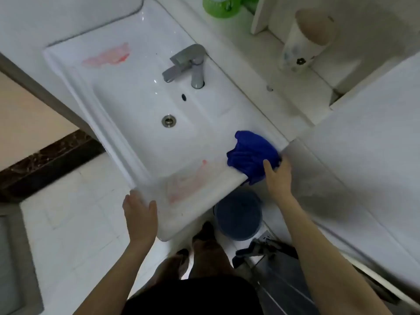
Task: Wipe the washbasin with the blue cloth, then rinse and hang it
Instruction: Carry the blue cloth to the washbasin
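Nearest the camera, the person's feet (200, 246) stand on the white tiled floor (79, 212), with a blue bucket (238, 215) just beside them under the front edge of the washbasin (141, 105). The left hand (140, 218) rests flat on the near corner of the washbasin rim, fingers spread open, holding nothing. The right hand (277, 177) lies on the near end of the blue cloth (252, 153), thumb and fingers loosely spread over it; whether they grip the fabric cannot be told. The cloth is bunched on the rim at the right corner of the washbasin, one end drooping over the front edge; its long axis runs from that edge back toward the wall. Between the two hands a pink smear (186, 185) marks the rim. Farther on, the drain (168, 120) sits in the bowl, with the tap (188, 64) behind it, its spout pointing over the bowl. A second pink smear (106, 56) lies on the far left rim. At the back stand a green bottle (221, 5) and a cup (304, 42).
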### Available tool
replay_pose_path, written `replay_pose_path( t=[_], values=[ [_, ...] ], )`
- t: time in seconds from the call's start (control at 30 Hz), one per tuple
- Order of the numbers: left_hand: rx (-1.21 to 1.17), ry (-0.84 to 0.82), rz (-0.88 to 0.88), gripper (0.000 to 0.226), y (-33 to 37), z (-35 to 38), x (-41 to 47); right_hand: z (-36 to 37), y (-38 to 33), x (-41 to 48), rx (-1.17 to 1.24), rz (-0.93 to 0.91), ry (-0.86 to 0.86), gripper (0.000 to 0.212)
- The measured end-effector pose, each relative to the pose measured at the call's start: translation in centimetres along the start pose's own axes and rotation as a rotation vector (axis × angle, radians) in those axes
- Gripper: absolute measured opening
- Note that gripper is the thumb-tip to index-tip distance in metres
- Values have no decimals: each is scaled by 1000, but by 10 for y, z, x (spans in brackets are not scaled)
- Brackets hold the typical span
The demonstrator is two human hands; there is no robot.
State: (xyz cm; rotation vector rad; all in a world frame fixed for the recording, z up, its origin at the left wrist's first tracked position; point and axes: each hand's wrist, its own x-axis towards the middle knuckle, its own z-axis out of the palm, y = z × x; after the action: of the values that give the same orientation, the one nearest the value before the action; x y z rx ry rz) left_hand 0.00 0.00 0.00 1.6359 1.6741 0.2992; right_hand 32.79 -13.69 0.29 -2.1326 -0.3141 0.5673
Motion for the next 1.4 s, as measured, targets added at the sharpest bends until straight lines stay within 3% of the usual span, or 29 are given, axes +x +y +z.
replay_pose_path(
  t=[0.1,0.33,0.47,0.67,0.8,1.0,1.23,1.4],
  values=[
    [-60,16,-120,38,9,7,-2,2,-4,15,59,87,-43,59],
    [-45,35,-133,31,7,11,-1,-2,3,14,40,186,-94,42],
    [-78,20,-135,27,7,9,1,-7,-7,-2,96,138,-97,15],
    [-163,-2,-154,33,4,-13,1,-7,-63,-38,114,-24,-66,27],
    [-237,11,-46,17,11,-45,-13,0,-113,-75,239,-167,-216,28],
    [-426,276,11,14,4,-112,-52,40,-167,-132,262,-348,-521,20],
    [-528,482,-204,14,-90,-147,-134,115,-175,-214,135,-471,-934,22],
    [-566,557,-472,15,-191,-153,-207,168,-143,-280,-38,-437,-1077,15]
  ],
)
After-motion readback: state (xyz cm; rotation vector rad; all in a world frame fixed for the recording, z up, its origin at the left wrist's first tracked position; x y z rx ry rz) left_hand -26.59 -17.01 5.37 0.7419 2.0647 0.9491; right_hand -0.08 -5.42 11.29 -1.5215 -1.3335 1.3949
